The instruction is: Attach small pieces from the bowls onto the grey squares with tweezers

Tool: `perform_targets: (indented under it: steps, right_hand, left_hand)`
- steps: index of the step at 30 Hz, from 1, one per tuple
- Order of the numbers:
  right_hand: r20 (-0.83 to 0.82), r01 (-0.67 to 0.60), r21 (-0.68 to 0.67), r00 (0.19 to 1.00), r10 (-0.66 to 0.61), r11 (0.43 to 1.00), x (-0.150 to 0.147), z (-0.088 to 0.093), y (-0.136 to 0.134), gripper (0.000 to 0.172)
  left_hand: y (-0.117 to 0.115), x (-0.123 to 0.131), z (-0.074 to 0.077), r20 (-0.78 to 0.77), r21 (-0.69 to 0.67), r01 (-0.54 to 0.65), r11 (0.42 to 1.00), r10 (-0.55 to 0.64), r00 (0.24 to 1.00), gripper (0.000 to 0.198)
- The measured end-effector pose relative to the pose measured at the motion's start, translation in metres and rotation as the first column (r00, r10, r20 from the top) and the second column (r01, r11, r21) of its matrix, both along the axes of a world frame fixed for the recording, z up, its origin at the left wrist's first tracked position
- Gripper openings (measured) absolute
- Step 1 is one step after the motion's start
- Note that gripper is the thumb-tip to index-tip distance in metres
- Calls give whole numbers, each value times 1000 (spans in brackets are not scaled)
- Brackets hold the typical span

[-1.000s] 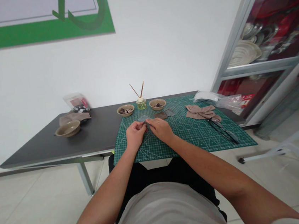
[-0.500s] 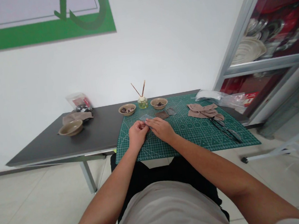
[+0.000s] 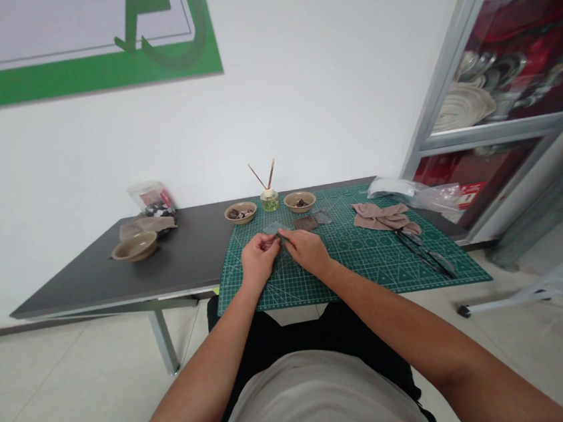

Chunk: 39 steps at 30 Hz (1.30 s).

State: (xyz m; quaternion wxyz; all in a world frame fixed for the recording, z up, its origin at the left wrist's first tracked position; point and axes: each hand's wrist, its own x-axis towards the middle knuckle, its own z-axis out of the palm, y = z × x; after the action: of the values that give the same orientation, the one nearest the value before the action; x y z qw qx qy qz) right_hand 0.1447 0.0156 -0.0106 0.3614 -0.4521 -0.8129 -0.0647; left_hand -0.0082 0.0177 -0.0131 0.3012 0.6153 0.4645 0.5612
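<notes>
Right hand point(image 3: 308, 249) curls back slightly, baring more of the flat blue-grey piece point(image 3: 274, 227) just beyond.
Left hand point(image 3: 259, 257) meets it, both nearly closed, hold unclear, probably over the green gridded mat point(image 3: 367, 256) to protect the dark-grey desk point(image 3: 186, 264).

Hands point(image 3: 258, 259) partly hide a blue-gray sheet point(image 3: 274, 227); above the desk's point(image 3: 186, 261) back edge, a green-bordered sign point(image 3: 77, 44) runs out of frame.

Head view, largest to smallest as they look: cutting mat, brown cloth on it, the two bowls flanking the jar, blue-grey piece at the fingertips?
1. Cutting mat
2. Brown cloth
3. Left bowl and right bowl: too alike to rank
4. Blue-grey piece, judged by its visible part
</notes>
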Motion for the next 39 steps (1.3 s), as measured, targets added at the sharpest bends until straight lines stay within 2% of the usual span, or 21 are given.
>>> perform_targets:
  steps: [5,11,16,20,22,27,33,39]
  right_hand:
    - [16,-114,40,993,113,993,1,-2,-1,38]
    - [-59,30,-66,998,-34,997,0,0,1,31]
    - [-236,38,-18,971,-41,999,2,3,3,30]
    - [-168,-72,84,982,86,994,3,3,3,34]
    - [-101,-101,100,989,111,990,4,2,3,35]
    - [24,-105,43,994,104,994,2,-3,2,39]
    - [-27,-3,-9,1000,3,1000,2,-2,1,37]
    - [35,-67,-10,997,67,998,2,-1,0,42]
  left_hand:
    - [-4,2,3,46,-13,9,1000,-8,999,14]
    - [-4,2,2,175,-6,18,1000,-17,984,20]
    - [1,4,3,272,1,57,998,-55,961,24]
    - [1,3,3,159,-8,91,996,-88,983,18]
    - [0,3,5,75,-16,69,998,-67,995,13]
    - [-4,2,7,-16,-16,-22,1000,22,1000,10]
    - [-7,1,7,-66,8,-35,999,36,997,13]
    - [-7,1,8,-102,19,-64,998,65,993,12]
